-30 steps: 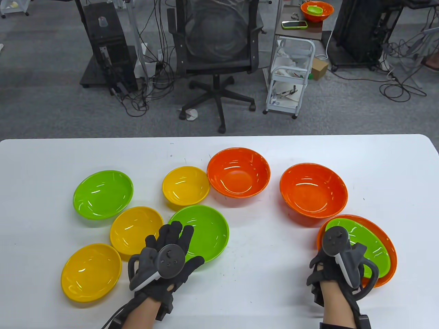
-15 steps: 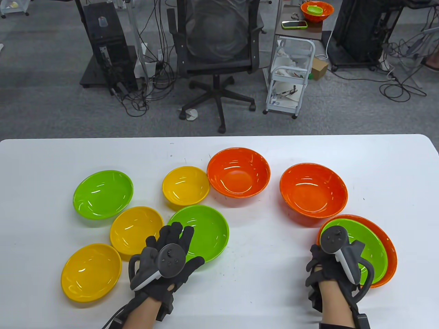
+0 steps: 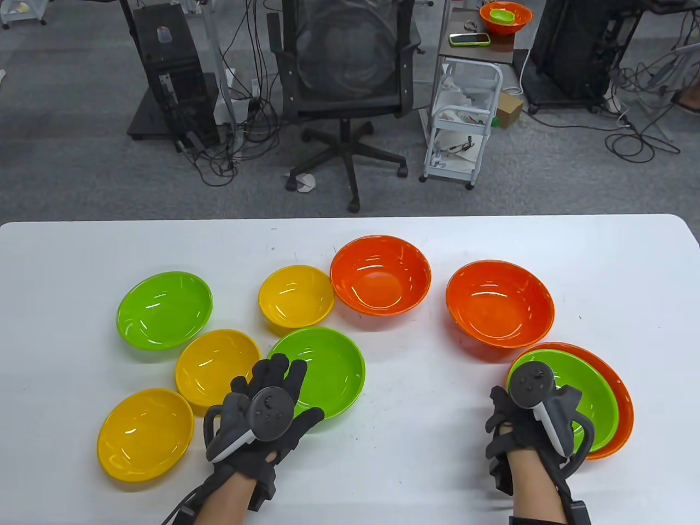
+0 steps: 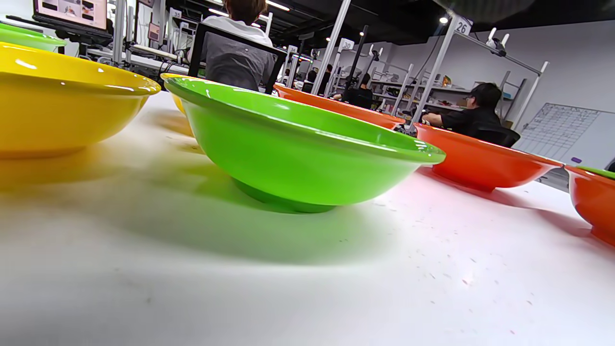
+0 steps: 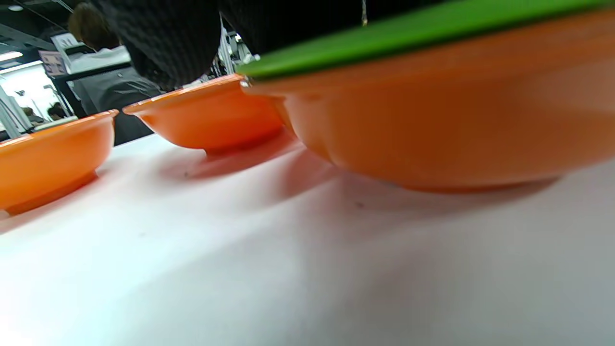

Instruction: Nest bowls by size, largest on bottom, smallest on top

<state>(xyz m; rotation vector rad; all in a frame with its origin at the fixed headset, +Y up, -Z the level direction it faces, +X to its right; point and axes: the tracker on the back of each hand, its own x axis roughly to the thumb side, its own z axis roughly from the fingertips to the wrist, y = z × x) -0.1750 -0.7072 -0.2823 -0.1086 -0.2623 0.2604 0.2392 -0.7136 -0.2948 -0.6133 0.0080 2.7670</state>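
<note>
1. Orange bowl (image 3: 620, 404) near the table's (image 3: 437, 465) right front edge already has a green bowl (image 3: 588, 399) seated inside; only nested pair visible; no yellow bowl on top yet.
2. Right hand (image 3: 525, 432) sits at that stack's near-left rim; wrist view shows fingertips over the green rim; whether it grips, cannot tell.
3. Left hand (image 3: 262, 415) lies fingers spread and flat, holding nothing, tips touching or just over the loose green bowl (image 3: 322, 374).
4. Loose: two orange bowls (image 3: 381, 275) (image 3: 499, 303), far-left green bowl (image 3: 164, 310), three yellow bowls (image 3: 296, 297) (image 3: 216, 367) (image 3: 145, 435).
5. Judgement: early stage, most nesting remains.
</note>
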